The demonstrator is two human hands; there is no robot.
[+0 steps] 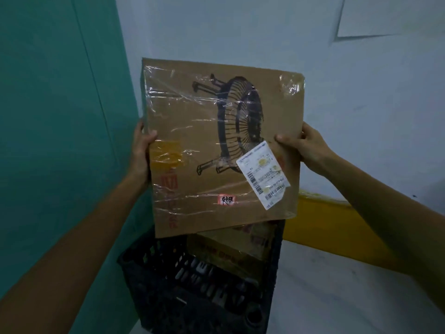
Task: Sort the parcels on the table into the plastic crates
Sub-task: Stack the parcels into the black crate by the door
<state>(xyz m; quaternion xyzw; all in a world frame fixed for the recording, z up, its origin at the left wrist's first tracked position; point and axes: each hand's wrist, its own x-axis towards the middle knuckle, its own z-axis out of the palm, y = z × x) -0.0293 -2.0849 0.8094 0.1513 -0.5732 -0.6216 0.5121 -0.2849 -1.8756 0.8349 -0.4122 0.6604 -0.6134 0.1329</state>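
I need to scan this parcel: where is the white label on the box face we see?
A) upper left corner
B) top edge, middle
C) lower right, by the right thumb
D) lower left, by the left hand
C: the label lies tilted on the lower right part of the box, just below the thumb of the right hand.

The box (192, 138) is matt brown cardboard, wrapped in glossy, wrinkled clear tape (168, 96). Its label (263, 174) is white paper. The crate (154, 273) is dark latticed plastic. The wall (361, 92) looks smooth, matt and painted.
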